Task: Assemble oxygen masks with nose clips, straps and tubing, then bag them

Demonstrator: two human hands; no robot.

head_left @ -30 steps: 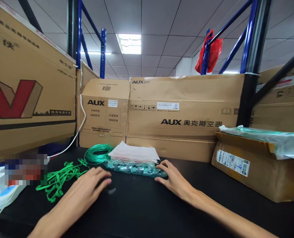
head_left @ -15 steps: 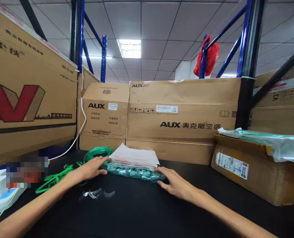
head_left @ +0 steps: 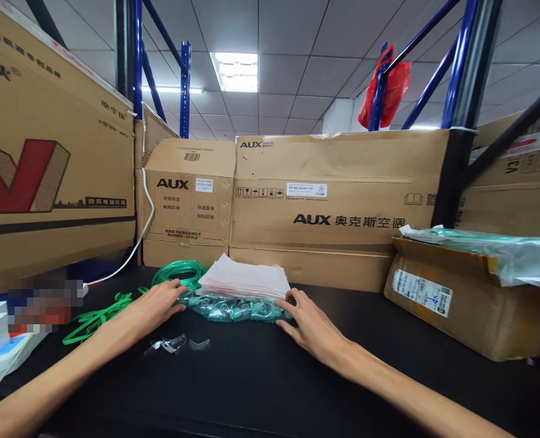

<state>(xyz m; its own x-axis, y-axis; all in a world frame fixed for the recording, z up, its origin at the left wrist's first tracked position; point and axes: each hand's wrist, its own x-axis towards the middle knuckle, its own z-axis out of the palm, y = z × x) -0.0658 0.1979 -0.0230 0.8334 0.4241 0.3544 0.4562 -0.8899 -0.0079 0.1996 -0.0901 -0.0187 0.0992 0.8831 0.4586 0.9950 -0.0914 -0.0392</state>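
Note:
A row of green translucent plastic pieces in clear wrap [head_left: 233, 309] lies on the black tabletop [head_left: 252, 377]. A stack of white paper sheets [head_left: 245, 277] rests along its back. At the row's left end is my left hand [head_left: 158, 301], its thumb and fingers apart, fingertips touching the wrap. My right hand [head_left: 313, 319] is at the other end, index finger over the wrap and thumb in front, spread apart. A coil of green tubing [head_left: 179, 271] sits behind my left hand. Green straps [head_left: 96, 316] lie left of it, partly hidden by my forearm.
Small clear plastic pieces [head_left: 172, 344] lie in front of the row. A white power strip [head_left: 5, 359] is at the left edge. Large cardboard boxes [head_left: 343, 182] stand along the back; an open carton [head_left: 461, 298] with plastic packets [head_left: 493, 249] on top sits at right.
Both hands have shifted slightly left, and the wrapped green row appears to have moved left with them, a little relative to the paper. My view has tilted down slightly.

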